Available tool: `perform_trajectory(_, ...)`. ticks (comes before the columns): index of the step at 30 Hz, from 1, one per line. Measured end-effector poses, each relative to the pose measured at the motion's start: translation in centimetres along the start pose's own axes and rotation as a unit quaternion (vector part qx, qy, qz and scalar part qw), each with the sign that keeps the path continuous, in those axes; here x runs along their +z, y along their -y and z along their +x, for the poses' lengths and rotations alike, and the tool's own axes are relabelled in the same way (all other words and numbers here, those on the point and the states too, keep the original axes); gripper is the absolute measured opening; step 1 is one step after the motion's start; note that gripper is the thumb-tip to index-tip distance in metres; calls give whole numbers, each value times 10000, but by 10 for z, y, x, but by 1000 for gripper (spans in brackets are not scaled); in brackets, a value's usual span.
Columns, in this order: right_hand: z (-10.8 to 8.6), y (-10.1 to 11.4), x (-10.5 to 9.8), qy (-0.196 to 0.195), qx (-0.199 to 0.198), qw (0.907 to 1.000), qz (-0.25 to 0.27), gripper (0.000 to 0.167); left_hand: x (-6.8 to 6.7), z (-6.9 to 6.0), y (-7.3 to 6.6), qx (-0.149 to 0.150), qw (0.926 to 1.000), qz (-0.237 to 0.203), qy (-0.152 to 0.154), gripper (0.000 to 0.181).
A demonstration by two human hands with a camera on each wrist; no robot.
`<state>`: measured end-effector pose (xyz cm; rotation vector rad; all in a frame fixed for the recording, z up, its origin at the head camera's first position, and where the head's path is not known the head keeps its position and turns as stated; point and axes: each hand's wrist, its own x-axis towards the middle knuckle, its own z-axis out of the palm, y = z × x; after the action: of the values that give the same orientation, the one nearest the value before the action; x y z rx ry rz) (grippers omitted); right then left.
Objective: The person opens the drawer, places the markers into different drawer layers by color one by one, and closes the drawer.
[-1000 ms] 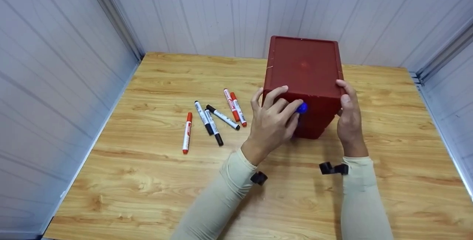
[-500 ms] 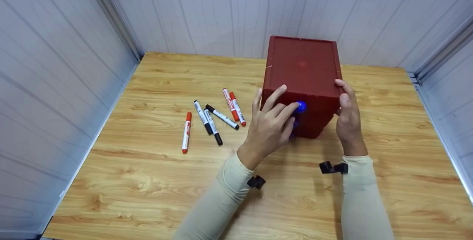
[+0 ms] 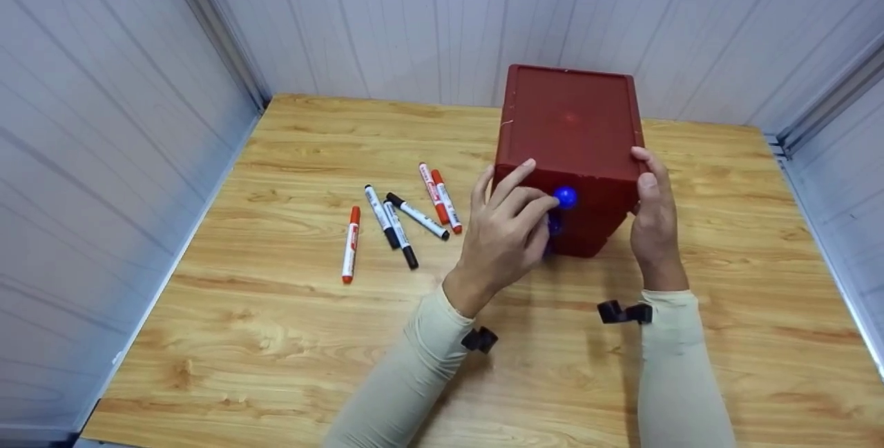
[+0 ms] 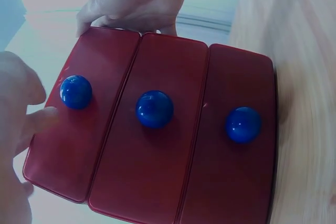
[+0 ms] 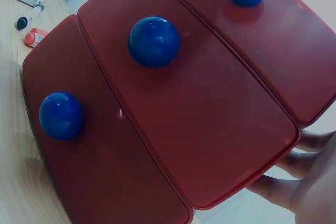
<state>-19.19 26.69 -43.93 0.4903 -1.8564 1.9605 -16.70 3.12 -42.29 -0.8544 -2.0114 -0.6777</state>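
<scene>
A dark red box with three drawers [image 3: 570, 123] stands on the table, and each drawer front has a round blue knob. The top knob [image 4: 76, 92] is beside the fingertips of my left hand [image 3: 501, 234]; in the left wrist view a small gap shows between them. Other left fingers reach the box's upper left edge. My right hand [image 3: 652, 227] rests against the box's right side, fingers along the side wall in the right wrist view. The middle knob [image 5: 154, 42] and lowest knob [image 5: 61, 115] are untouched. All three drawers look closed.
Left of the box lie several markers: a lone red one [image 3: 351, 244], a red pair [image 3: 440, 197], and a black-capped group [image 3: 400, 234]. Pale panel walls [image 3: 387, 27] enclose the wooden table [image 3: 262, 337] at the back and sides.
My left fingers have drawn back slightly from the top knob, so more of it shows. The right hand keeps its place on the box, which has stayed put.
</scene>
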Motion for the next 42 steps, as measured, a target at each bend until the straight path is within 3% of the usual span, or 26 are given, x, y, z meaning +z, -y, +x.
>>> perform_trajectory(7,1,-1,0,20,-101,9999,-33,44,3,-5,5,8,9980,-332,-531,19)
perform_trajectory(15,0,-2,1,77,-206,9996,172,44,9,-17,9,-217,9979,-461,-389,17)
perform_trajectory(22,0,-2,2,30,-211,9996,166,44,15,-25,9,-411,9973,-531,306,15)
perform_trajectory(27,0,-2,1,14,-185,9998,104,44,21,-31,9,-693,9918,-435,986,21)
perform_trajectory(31,0,-2,1,-16,-147,9999,53,44,26,-36,8,-730,9864,-153,1466,31)
perform_trajectory(42,0,-2,2,52,-242,9997,-2,45,32,-40,8,-875,9767,-85,1958,41)
